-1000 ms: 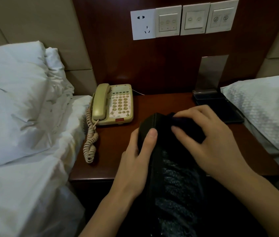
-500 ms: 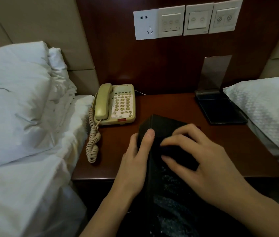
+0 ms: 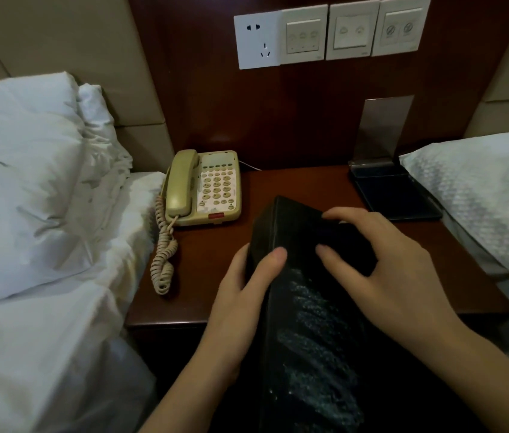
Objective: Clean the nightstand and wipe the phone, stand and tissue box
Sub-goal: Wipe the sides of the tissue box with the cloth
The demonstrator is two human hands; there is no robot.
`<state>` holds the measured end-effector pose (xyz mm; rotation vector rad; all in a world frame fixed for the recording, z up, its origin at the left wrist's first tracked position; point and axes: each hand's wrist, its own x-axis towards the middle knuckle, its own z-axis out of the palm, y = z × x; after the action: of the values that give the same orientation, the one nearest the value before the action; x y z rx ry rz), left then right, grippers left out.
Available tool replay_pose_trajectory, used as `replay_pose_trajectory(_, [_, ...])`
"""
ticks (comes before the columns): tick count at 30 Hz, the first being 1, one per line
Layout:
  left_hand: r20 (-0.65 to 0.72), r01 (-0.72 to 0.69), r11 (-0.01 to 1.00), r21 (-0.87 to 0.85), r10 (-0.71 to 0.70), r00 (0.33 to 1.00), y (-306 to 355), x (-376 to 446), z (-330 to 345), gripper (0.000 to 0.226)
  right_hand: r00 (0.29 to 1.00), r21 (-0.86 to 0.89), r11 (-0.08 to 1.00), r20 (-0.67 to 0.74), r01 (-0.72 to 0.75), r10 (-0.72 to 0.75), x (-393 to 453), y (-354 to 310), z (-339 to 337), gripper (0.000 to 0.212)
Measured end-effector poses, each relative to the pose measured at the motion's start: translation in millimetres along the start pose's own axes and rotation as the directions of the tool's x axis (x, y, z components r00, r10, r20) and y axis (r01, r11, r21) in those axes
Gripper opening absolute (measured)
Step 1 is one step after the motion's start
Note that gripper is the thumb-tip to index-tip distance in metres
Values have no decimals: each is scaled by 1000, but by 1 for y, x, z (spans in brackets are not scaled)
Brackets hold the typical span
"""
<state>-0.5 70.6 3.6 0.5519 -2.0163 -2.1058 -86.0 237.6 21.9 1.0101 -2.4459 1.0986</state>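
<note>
Head view: phone (image 3: pixel 206 189) sat left on the nightstand (image 3: pixel 309 185). Left hand (image 3: pixel 240 295) gripped the tissue box (image 3: pixel 309 307) held over its front edge; right hand (image 3: pixel 384 270) pressed a dark cloth (image 3: pixel 345 242) on top. Bracing firmly and wiping in overlapping strokes would suit.

1. Left hand (image 3: pixel 240 295) grips the black tissue box (image 3: pixel 306 307), lower centre.
2. Right hand (image 3: pixel 384 264) presses a dark cloth (image 3: pixel 340 242) on the box.
3. Phone (image 3: pixel 204 187) sits centre left on the nightstand (image 3: pixel 303 185).
</note>
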Motion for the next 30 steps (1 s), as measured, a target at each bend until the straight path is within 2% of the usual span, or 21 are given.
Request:
replay_pose_trajectory(3, [-69, -131, 991, -35, 128, 989, 1, -9, 4, 51, 997, 25, 998, -47, 57, -55, 4, -10, -3, 27])
replay_pose_trajectory(7, [-157, -120, 991, -63, 109, 982, 5, 14, 2, 60, 975, 45, 979, 88, 199, -203, 4, -24, 1, 25])
replay_pose_trajectory(9, [-134, -141, 989, -54, 133, 982, 1, 17, 1, 56, 981, 27, 985, 88, 169, -171, 10, -16, 0, 25])
replay_pose_trajectory(13, [-98, -171, 985, -32, 168, 981, -2, 20, 3, 55, 999, -8, 1000, -47, 25, -26, 23, 2, -4, 27])
replay_pose_trajectory(19, [-136, -205, 978, -47, 197, 971, -5, 19, 0, 58, 982, 71, 985, 93, 159, -165, 3, -25, 9, 26])
replay_pose_trajectory(23, [-95, -224, 974, -37, 219, 971, -3, 18, 1, 59, 997, 78, 994, -30, 74, -72, 16, -13, 4, 23])
replay_pose_trajectory(28, [-71, -285, 954, 94, 292, 954, -4, 16, -2, 51, 976, 37, 977, 60, 208, -210, 3, -34, 6, 26])
replay_pose_trajectory(30, [-76, -306, 943, 133, 318, 945, -3, 14, 0, 49, 979, 38, 979, 13, 202, -203, 21, -37, 6, 26])
